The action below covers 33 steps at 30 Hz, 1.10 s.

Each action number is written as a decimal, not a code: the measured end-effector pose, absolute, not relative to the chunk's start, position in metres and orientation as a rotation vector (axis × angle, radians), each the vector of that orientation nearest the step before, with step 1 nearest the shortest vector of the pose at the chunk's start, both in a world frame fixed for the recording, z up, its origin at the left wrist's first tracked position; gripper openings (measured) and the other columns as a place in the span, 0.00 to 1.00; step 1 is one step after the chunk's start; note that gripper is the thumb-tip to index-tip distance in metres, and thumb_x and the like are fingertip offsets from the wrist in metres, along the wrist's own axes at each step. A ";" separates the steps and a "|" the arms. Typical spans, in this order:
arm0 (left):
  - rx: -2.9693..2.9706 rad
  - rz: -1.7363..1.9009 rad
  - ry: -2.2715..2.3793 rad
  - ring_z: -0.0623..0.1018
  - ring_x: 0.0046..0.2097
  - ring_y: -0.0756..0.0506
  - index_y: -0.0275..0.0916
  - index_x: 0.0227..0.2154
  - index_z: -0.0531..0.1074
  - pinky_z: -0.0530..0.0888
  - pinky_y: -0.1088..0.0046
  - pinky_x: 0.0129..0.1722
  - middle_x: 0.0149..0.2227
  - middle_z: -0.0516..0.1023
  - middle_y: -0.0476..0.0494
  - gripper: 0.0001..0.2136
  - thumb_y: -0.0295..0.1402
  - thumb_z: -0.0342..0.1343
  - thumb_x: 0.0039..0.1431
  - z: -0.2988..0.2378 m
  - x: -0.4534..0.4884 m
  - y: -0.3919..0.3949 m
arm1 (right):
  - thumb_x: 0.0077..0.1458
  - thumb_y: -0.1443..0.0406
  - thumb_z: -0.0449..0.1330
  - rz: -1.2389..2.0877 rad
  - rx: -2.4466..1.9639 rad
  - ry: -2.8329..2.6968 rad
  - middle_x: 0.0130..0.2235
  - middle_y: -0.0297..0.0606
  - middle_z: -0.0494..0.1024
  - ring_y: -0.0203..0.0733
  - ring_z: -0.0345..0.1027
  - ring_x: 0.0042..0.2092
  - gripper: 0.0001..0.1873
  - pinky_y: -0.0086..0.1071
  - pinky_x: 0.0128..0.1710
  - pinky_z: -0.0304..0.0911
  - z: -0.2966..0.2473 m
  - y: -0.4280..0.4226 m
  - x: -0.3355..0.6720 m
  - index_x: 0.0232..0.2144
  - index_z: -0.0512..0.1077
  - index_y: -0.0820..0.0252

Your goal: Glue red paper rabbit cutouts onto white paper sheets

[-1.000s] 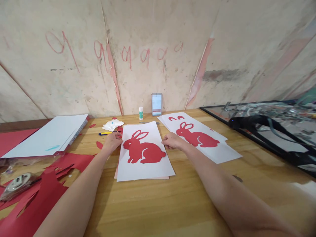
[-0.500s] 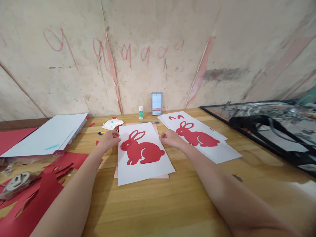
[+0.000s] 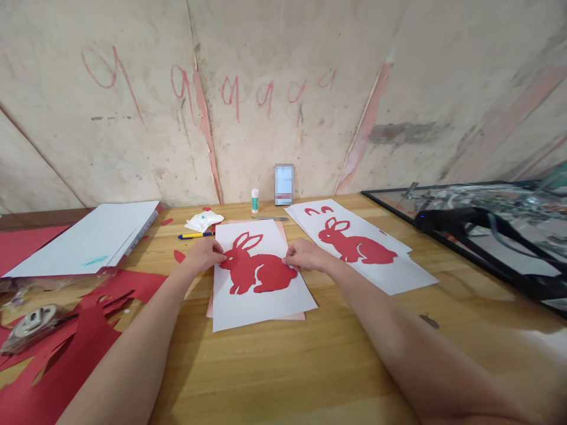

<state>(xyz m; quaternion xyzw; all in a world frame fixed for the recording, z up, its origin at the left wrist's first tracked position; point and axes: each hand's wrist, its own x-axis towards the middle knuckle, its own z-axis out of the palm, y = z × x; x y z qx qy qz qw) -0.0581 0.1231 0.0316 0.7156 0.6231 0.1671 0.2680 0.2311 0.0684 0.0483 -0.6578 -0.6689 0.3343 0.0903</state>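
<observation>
The left hand [image 3: 202, 256] has its grip pinched on the nose of a red rabbit [image 3: 274, 273], and the right hand [image 3: 307, 255] has its grip pinched on the rabbit's back, just above the tail. The fingertips are small here, so I can't be sure if they catch the white paper [image 3: 243, 313] too. The rabbit is on top of that paper, on the table [image 3: 248, 378]. Its nose points left and its tail points right, so its long way runs from side to side. The ears stick up toward the wall [image 3: 248, 35] and lean right. The fingers cover a bit of the nose and a bit of the back. The rabbit is flat and red, with a little eye, open ears and a curved white gap by the back leg. A pink sheet [image 3: 297, 316] peeks out from under the paper; most of it is hidden. To the right, another red rabbit [image 3: 376, 251] faces left too. Farther back stand a glue stick [image 3: 255, 201] and a phone [image 3: 284, 185] with a blurry screen. Red scraps [image 3: 88, 339] on the left get cut off by the edge.
</observation>
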 end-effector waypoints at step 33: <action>1.911 0.734 1.723 0.76 0.31 0.47 0.38 0.24 0.74 0.67 0.75 0.29 0.26 0.77 0.48 0.04 0.25 0.57 0.51 0.019 -0.042 0.127 | 0.46 0.69 0.59 0.883 -1.941 -1.942 0.19 0.34 0.74 0.36 0.68 0.26 0.09 0.26 0.22 0.54 0.036 0.070 0.224 0.16 0.71 0.61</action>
